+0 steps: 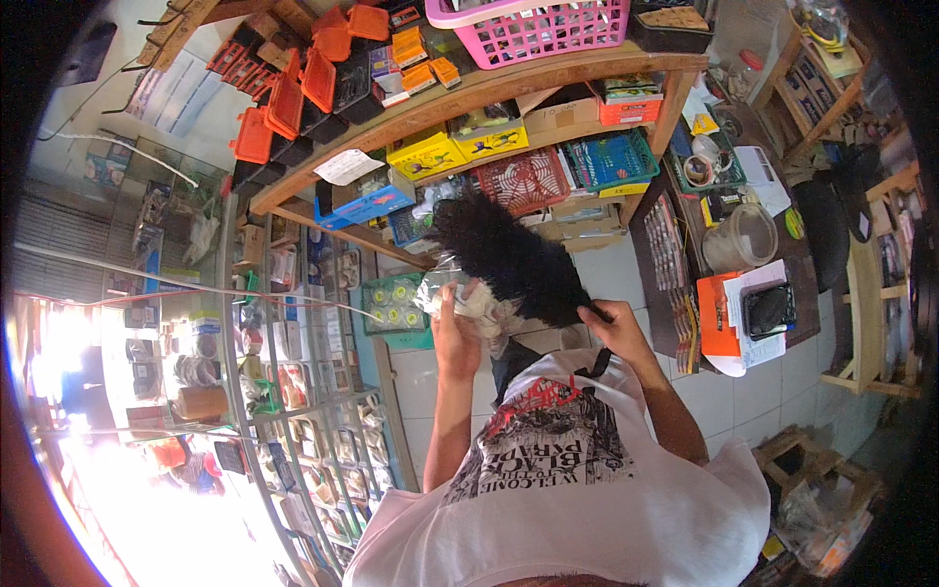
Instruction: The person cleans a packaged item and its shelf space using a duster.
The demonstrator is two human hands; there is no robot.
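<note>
My right hand (614,330) grips the handle end of a black feather duster (509,256) whose fluffy head points up and left toward the shelves. In front of my chest, my left hand (454,331) holds a small crumpled clear plastic packet (482,299) with something pale inside. The packet touches the lower side of the duster's feathers. Both forearms come up from my white printed shirt at the bottom of the view.
A wooden shelf (548,83) holds orange cases, yellow boxes, a red basket, a green basket and a pink basket (533,29). A glass display cabinet (293,391) stands at left. A dark desk (729,254) at right carries papers, a bucket and an orange folder. White floor tiles lie between them.
</note>
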